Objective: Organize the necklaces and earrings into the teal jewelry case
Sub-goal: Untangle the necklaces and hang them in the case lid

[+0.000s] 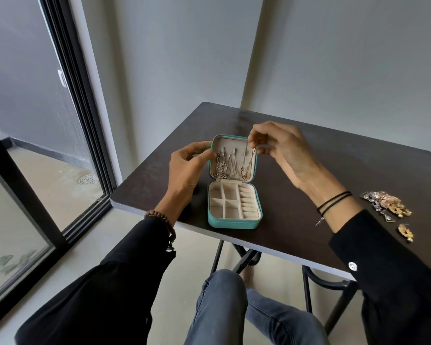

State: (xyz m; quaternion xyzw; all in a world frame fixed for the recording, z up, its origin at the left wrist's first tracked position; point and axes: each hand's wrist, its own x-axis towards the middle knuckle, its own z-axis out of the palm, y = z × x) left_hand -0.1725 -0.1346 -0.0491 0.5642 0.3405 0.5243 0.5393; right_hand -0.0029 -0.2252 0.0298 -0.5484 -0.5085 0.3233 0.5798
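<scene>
Head view: a teal jewelry case (234, 223) lies open near the middle of a dark table (321, 175), its lid (230, 140) standing upright on the far side. Silver necklaces (223, 163) hang inside the lid, above the cream compartments of the base. The left hand (187, 168) grips the lid's left edge, thumb in front. The right hand (281, 150), raised at the lid's top right corner, pinches a thin chain (249, 160) between thumb and fingertips. Gold and silver earrings (386, 205) lie heaped well apart, at the table's right edge.
</scene>
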